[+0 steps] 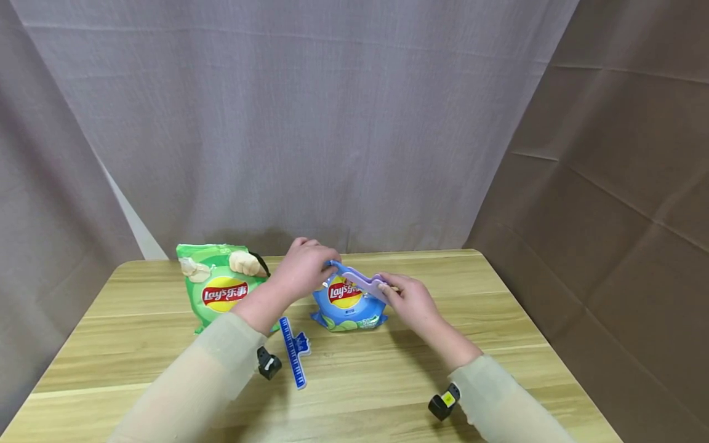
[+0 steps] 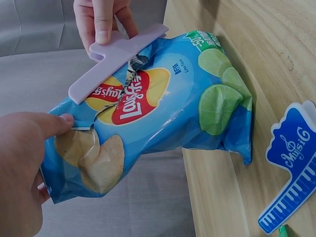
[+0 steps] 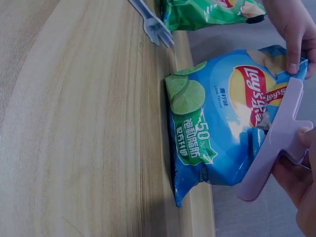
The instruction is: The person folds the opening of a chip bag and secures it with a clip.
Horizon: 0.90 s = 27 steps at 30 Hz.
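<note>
A blue chip bag (image 1: 354, 307) with lime pictures stands on the table, its top torn and folded. My left hand (image 1: 308, 266) pinches the bag's upper left corner between thumb and fingers, as the left wrist view shows. In my right hand (image 1: 408, 301) is a lilac bag clip (image 3: 273, 143), gripped by its handle with thumb and fingers. The clip lies slantwise along the bag's upper right edge, over the torn part. Beneath my left forearm, partly covered, a blue piano-patterned bag clip (image 1: 293, 354) rests on the table.
To the left stands a green chip bag (image 1: 221, 283) with a dark clip (image 1: 259, 263) at its top right corner. The wooden table (image 1: 354, 400) ends at a grey curtain (image 1: 354, 123) behind, and a brown cloth (image 1: 609, 184) hangs on the right.
</note>
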Tool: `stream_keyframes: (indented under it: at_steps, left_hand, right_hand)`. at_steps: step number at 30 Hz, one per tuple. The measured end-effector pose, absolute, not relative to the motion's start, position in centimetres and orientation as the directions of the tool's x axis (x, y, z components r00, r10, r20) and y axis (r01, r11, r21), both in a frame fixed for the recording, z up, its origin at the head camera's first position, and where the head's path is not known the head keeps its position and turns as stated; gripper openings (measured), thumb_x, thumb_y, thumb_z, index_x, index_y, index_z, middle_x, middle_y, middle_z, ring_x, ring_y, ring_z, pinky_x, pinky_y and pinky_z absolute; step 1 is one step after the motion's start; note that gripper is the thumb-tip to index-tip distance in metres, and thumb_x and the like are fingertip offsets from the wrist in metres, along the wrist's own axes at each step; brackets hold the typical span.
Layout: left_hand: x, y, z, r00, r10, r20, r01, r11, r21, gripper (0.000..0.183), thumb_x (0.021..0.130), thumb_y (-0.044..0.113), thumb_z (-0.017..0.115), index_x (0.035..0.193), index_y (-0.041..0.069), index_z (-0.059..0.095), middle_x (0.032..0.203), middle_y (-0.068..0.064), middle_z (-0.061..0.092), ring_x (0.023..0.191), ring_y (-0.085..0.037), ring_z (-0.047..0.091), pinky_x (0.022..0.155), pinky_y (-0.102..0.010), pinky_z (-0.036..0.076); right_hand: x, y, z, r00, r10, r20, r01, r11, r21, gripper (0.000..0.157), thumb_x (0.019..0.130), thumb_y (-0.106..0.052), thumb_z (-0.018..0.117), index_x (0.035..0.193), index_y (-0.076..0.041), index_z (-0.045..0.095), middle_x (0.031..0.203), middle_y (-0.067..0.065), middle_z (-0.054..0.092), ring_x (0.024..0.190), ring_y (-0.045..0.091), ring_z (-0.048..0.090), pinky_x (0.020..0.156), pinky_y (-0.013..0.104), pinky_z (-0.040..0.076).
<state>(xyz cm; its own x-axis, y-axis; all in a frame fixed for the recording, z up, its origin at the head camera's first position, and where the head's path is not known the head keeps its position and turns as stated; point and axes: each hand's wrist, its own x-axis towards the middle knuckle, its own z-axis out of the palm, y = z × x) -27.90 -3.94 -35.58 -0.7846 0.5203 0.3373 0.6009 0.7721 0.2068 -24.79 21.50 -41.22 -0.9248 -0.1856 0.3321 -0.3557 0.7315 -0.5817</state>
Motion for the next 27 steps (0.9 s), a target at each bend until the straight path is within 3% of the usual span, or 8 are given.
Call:
stream_keyframes:
  at_steps: [7,27]
  left_hand:
    - [-27.96,-3.93,-35.56,-0.775,0.535,0.338,0.610,0.773,0.174,0.022,0.096,0.025,0.067,0.117,0.024,0.073,0.113,0.008,0.072,0.108,-0.017,0.061,0.108,-0.047,0.032]
    - [-27.83,-4.09,-35.69,-0.760,0.547,0.351,0.625,0.762,0.166,0.018,0.096,0.024,0.066,0.112,0.024,0.074,0.108,0.009,0.072,0.106,-0.017,0.062,0.108,-0.048,0.033]
  right_hand:
    - [-24.77,21.33,-41.41,-0.921,-0.171,0.351,-0.357,0.730,-0.583,0.034,0.098,-0.022,0.063,0.128,-0.006,0.067,0.118,0.012,0.069,0.098,0.024,0.067,0.079,0.041,0.059]
    - [-24.41,21.10,-41.45,-0.913,-0.142,0.383,-0.363,0.712,-0.601,0.033,0.097,-0.020,0.066,0.127,-0.007,0.068,0.116,0.012,0.070,0.093,0.023,0.066,0.076,0.038,0.059]
